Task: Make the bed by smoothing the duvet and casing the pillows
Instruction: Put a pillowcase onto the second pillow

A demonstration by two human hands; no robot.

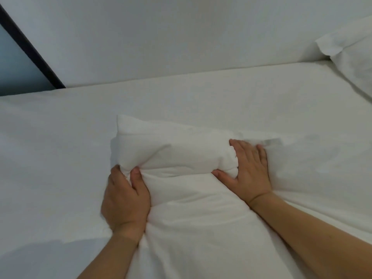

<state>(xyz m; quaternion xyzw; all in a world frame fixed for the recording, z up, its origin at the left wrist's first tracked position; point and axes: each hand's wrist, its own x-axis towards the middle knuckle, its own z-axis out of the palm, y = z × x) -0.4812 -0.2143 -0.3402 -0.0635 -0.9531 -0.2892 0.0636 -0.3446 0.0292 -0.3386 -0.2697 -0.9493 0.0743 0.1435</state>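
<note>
A white pillow [173,146] lies on the white bed [60,148] in the middle of the head view, its near part wrapped in a loose white pillowcase [191,228]. My left hand [125,200] grips the bunched fabric at the pillow's left side, thumb and fingers pinching a fold. My right hand [248,172] is on the pillow's right end, fingers spread along the side and thumb hooked under the bulge. A second cased pillow [350,57] leans at the far right against the wall.
A white wall [181,37] runs along the far side of the bed. A dark-framed pane [20,57] slants at the upper left. Smooth white bedding stretches to the left and right of the pillow.
</note>
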